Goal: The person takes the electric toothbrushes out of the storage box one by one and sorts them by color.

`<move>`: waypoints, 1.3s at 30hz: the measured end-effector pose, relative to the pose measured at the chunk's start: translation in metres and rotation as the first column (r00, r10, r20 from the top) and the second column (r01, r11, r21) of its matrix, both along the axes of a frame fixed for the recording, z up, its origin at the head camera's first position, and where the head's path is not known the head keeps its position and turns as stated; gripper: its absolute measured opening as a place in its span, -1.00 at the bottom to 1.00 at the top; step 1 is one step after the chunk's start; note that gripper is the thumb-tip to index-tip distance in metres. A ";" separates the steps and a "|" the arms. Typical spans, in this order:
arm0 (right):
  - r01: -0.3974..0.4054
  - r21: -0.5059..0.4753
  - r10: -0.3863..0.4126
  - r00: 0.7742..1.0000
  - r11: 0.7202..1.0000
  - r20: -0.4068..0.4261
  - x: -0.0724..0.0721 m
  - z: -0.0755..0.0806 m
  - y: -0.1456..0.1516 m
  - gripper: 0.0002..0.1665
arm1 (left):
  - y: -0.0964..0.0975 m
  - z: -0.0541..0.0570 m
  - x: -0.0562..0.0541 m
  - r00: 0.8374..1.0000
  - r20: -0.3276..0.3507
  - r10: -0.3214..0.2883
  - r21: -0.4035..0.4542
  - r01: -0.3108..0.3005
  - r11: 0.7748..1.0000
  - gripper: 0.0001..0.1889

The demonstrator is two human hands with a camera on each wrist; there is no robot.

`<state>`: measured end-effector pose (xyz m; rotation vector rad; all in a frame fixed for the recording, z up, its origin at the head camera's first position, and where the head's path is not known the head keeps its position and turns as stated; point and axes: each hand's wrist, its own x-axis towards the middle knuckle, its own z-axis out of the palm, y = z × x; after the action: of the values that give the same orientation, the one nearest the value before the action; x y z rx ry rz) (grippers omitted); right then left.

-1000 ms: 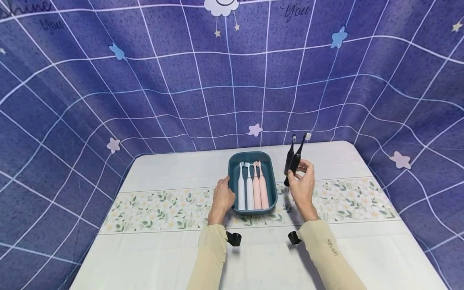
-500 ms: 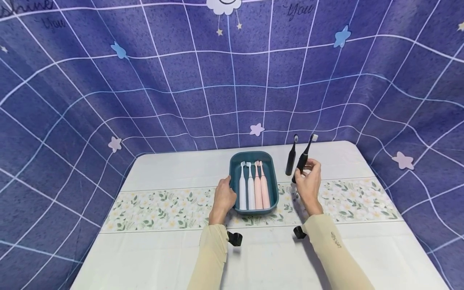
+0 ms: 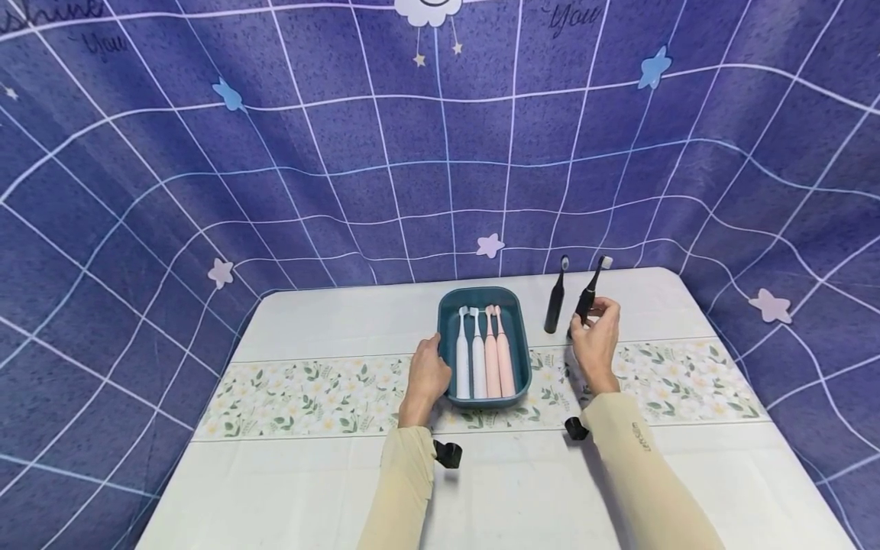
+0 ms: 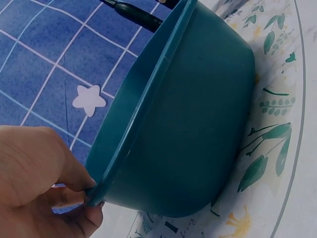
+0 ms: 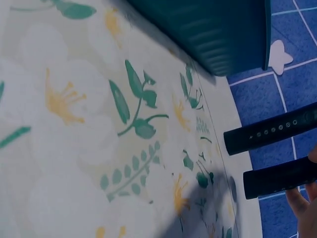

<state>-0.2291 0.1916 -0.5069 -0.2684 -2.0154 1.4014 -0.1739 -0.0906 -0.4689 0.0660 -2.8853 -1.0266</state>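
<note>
A teal plastic basket (image 3: 520,328) stands on the table with two white electric toothbrushes (image 3: 463,365) and two pink electric toothbrushes (image 3: 506,368) lying side by side inside. At its left side my left hand (image 3: 428,372) grips the rim; in the left wrist view the thumb and fingers (image 4: 74,173) pinch the basket's edge (image 4: 183,114). To the right of the basket, my right hand (image 3: 598,342) holds a black electric toothbrush (image 3: 586,300) upright by its handle. Just left of it a second black electric toothbrush (image 3: 554,305) stands upright, untouched.
A white table covering (image 3: 309,489) with a floral band (image 3: 296,397) lies under everything. Behind and on both sides hangs a blue gridded curtain (image 3: 330,198) with stars. A black wrist camera mount (image 3: 448,455) sits on the left sleeve, another (image 3: 576,428) on the right.
My right hand has moved right with its black toothbrush, widening the gap to the standing one, and the held brush is a little lower. The left hand stays on the basket rim.
</note>
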 end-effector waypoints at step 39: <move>0.039 0.071 -0.046 0.995 0.997 0.093 -0.008 -0.010 0.002 -0.46 | -0.001 -0.004 -0.001 1.000 -0.020 -0.008 -0.007 0.008 1.000 -0.49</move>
<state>-0.2375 0.1938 -0.5168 -0.3510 -2.1178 1.3123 -0.1750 -0.0917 -0.4731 0.0435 -2.8735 -1.0135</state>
